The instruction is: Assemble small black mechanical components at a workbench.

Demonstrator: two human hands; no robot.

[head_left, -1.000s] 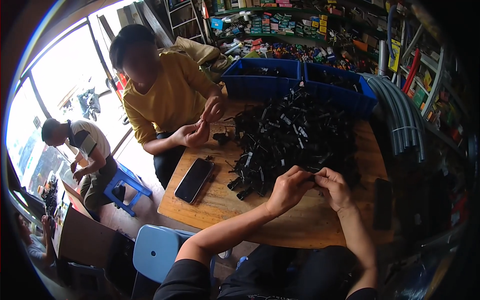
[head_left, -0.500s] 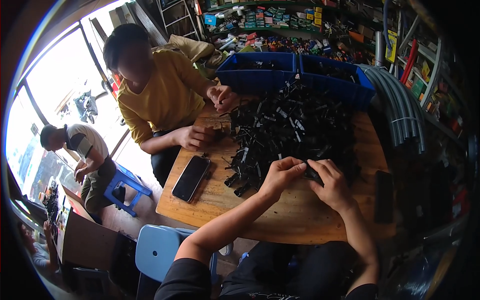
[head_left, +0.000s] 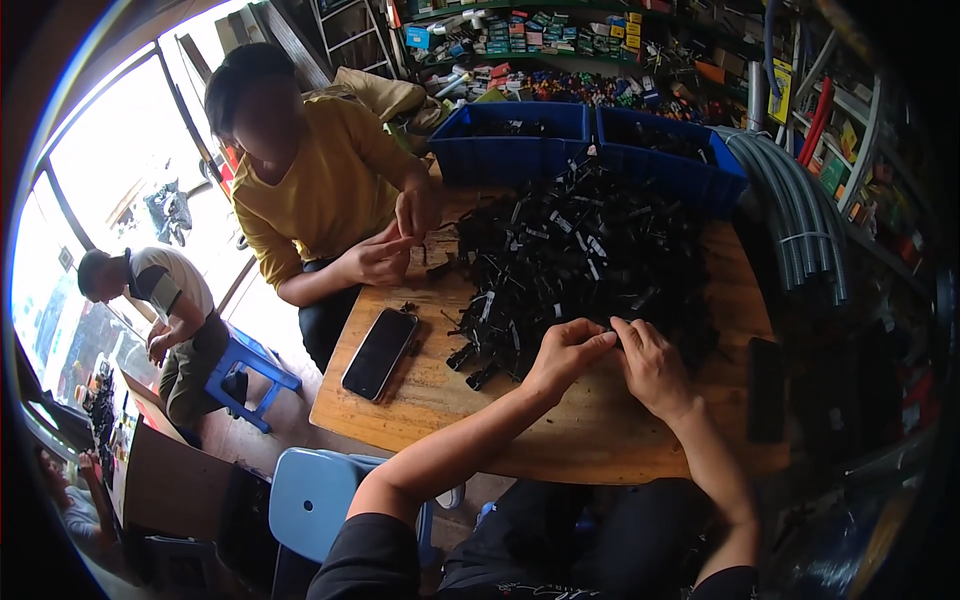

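Observation:
A large heap of small black plastic pieces (head_left: 560,255), some with white labels, covers the middle of the wooden table (head_left: 430,420). At its near edge my left hand (head_left: 566,358) and my right hand (head_left: 652,366) meet at the fingertips, thumbs and forefingers pinched together. Between them shows a bit of a small black piece (head_left: 612,326); the fingers hide most of it, so its exact kind cannot be made out. A few loose black clips (head_left: 480,378) lie left of my left hand.
Behind the heap stand two blue bins (head_left: 510,155) holding black pieces. A phone (head_left: 379,353) lies to the left, a dark flat object (head_left: 766,390) at the right edge. Across the left corner, a co-worker in yellow (head_left: 330,180) handles small pieces. A blue stool (head_left: 312,505) stands near my left.
My fingertips have drawn closer together, and less of the black piece shows between them. The co-worker's hands have come together, away from the heap.

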